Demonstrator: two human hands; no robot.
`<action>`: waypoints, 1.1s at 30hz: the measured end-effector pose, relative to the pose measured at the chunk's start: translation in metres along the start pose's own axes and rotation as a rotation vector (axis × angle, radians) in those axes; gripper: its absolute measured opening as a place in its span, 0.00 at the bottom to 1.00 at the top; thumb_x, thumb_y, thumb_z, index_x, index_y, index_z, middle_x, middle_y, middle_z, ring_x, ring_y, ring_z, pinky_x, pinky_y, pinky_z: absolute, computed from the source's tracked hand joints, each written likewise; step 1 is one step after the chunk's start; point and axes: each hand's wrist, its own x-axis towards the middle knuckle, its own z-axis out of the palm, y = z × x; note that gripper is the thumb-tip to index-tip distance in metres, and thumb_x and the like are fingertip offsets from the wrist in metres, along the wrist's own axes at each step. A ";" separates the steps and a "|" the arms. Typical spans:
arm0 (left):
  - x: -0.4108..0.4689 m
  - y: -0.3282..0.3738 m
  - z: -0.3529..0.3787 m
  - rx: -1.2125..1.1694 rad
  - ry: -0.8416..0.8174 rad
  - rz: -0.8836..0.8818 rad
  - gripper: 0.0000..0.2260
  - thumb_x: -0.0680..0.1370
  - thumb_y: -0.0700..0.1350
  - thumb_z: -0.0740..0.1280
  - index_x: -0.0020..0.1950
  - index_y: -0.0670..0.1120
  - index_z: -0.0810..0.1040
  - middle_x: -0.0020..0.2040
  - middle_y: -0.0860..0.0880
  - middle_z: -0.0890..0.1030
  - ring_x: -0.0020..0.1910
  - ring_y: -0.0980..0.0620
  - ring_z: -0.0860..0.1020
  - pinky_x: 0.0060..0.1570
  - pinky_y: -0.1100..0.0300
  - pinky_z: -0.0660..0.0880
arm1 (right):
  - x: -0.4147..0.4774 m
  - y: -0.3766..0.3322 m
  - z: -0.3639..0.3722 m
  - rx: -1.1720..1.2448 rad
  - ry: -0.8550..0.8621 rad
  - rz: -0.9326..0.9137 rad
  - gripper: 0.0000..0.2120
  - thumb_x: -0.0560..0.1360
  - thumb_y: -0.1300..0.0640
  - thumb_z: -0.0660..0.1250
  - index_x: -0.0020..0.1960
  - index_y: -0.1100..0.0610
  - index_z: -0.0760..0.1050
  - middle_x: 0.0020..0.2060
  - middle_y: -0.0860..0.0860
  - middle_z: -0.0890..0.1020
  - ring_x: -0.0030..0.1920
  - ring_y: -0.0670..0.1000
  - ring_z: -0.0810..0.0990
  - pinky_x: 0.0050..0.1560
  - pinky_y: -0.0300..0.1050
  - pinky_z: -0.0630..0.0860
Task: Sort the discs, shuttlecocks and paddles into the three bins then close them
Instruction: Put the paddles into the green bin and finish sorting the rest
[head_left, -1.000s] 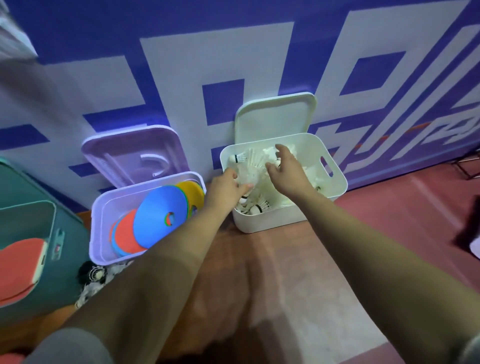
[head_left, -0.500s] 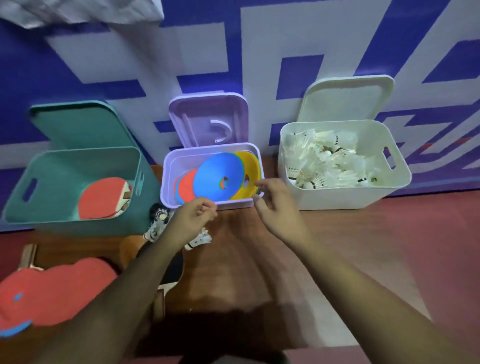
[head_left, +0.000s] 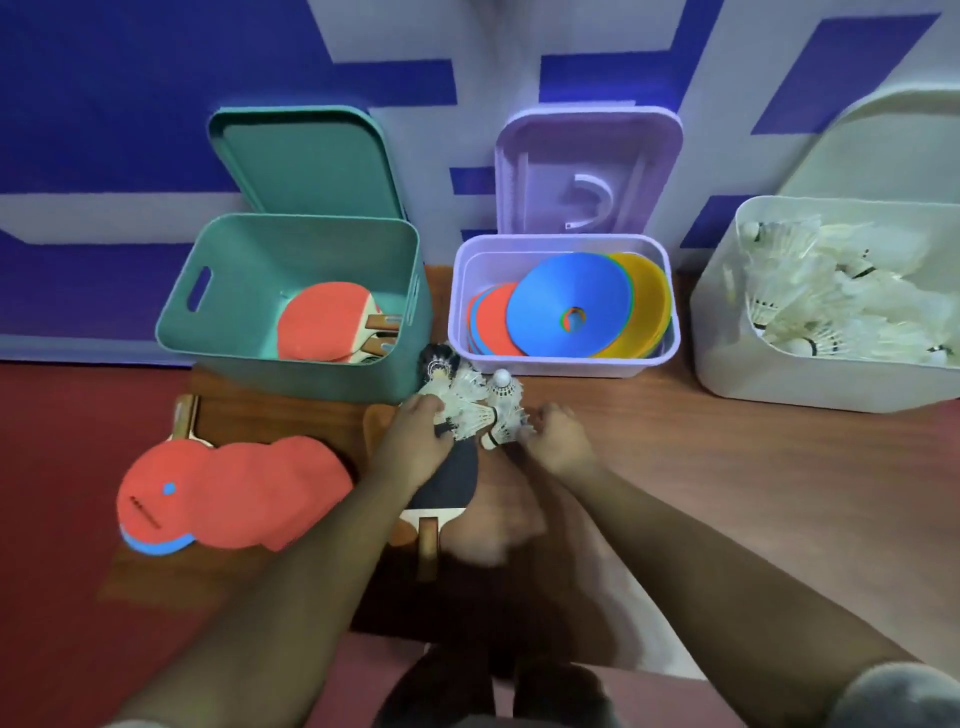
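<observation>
Three open bins stand along the wall: a teal bin (head_left: 234, 332) with red paddles (head_left: 324, 322), a lilac bin (head_left: 561, 366) with coloured discs (head_left: 566, 306), and a white bin (head_left: 737, 364) full of shuttlecocks (head_left: 831, 306). On the floor between the teal and lilac bins lies a small pile of white shuttlecocks (head_left: 480, 405). My left hand (head_left: 415, 441) grips the pile's left side. My right hand (head_left: 558, 439) closes on its right side. A black paddle (head_left: 447, 478) lies under my left hand. Red paddles and a disc (head_left: 228, 493) lie at the left.
Each bin's lid leans open against the blue and white wall behind it: teal lid (head_left: 306, 161), lilac lid (head_left: 587, 171). The floor is brown wood with a red mat at the left. My knees show at the bottom edge.
Both hands left the white bin, moved left and down to the floor, and now close on the loose shuttlecocks in front of the lilac bin. The camera swung left and down.
</observation>
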 end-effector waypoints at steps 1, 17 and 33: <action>0.006 0.002 0.001 0.020 0.027 0.016 0.16 0.73 0.43 0.69 0.60 0.44 0.74 0.58 0.43 0.75 0.57 0.42 0.75 0.57 0.51 0.73 | 0.008 -0.002 0.007 0.007 -0.008 0.022 0.17 0.74 0.52 0.67 0.56 0.64 0.73 0.55 0.61 0.78 0.61 0.60 0.74 0.53 0.45 0.69; 0.032 -0.039 -0.003 -0.062 0.091 0.454 0.03 0.71 0.36 0.73 0.42 0.43 0.82 0.43 0.46 0.75 0.45 0.47 0.74 0.48 0.61 0.68 | -0.031 -0.023 -0.026 0.259 0.385 -0.136 0.11 0.74 0.63 0.68 0.36 0.52 0.73 0.26 0.44 0.72 0.28 0.42 0.68 0.31 0.37 0.63; 0.025 -0.049 -0.038 -0.863 -0.324 0.155 0.29 0.73 0.44 0.74 0.69 0.59 0.66 0.61 0.50 0.77 0.60 0.53 0.77 0.62 0.59 0.71 | -0.022 -0.117 -0.016 -0.010 0.024 -0.393 0.04 0.76 0.57 0.69 0.49 0.58 0.78 0.37 0.45 0.75 0.37 0.43 0.72 0.43 0.39 0.66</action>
